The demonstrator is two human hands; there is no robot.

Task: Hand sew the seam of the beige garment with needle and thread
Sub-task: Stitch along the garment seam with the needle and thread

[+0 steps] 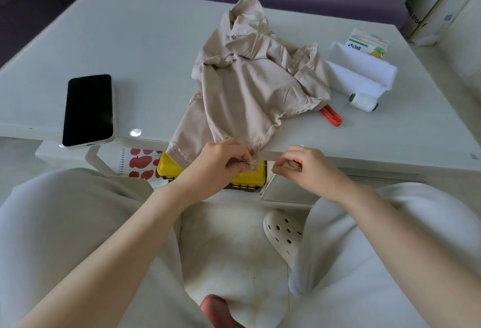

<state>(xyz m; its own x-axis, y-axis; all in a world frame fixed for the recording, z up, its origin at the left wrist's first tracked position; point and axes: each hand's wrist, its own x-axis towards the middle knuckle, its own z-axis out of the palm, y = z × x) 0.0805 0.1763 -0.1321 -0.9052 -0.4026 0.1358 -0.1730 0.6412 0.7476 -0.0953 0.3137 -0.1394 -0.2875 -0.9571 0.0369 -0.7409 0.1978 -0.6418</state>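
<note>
Left hand point(221, 163) pinches garment point(250, 85) hem at table point(130, 41) near edge; right hand point(299, 169) pinches taut thread point(265, 163), needle indiscernible.

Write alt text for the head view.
A person's left hand pinches the edge of the beige garment at the table edge; the right hand pinches the thread running from it. A phone and white spool lie on the table.

White table point(145, 49) bears garment point(247, 85), phone point(88, 110), spool point(363, 102), cloth point(364, 72)
</note>
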